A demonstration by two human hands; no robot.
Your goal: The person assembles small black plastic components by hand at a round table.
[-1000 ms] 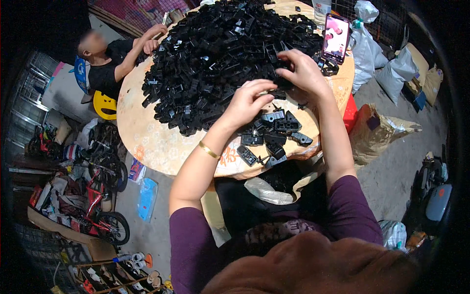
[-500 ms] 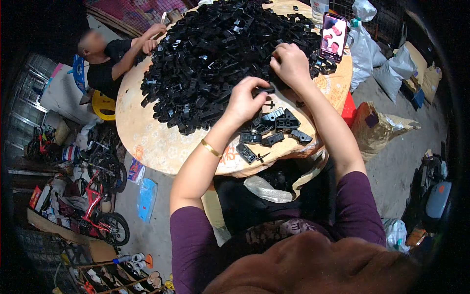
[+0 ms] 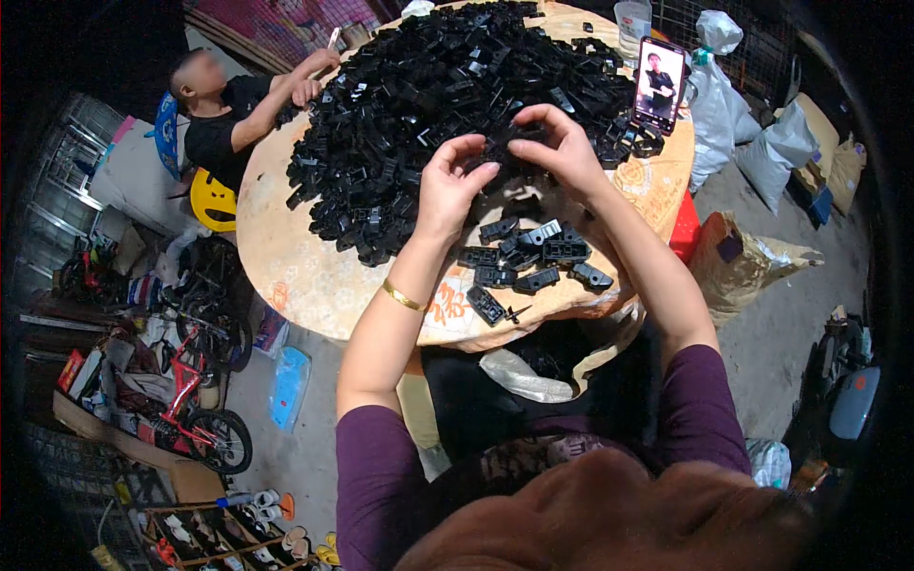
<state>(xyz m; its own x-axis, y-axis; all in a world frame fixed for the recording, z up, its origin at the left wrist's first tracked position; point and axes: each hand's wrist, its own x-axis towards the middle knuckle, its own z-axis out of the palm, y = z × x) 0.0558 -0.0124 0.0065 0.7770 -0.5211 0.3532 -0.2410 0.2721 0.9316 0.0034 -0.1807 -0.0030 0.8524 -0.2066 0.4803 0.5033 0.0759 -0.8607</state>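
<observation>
My left hand and my right hand face each other at the near edge of a heap of black plastic parts. The left thumb and fingers close on a black plastic part, which blends into the dark heap behind. My right thumb and forefinger are curled round something dark, hard to make out against the pile. Below the hands, several black block-shaped housings lie in a small group on the table, with a thin black cross-shaped piece near the front edge.
The round table has a patterned tan cover. A lit phone stands at the right rear, near white sacks. Across at the left, another person handles parts. An open sack stands right; a red bicycle is at left.
My right hand has come away from the heap toward my left hand, and the left has turned to meet it. The view has shifted slightly, and the phone picture differs.
</observation>
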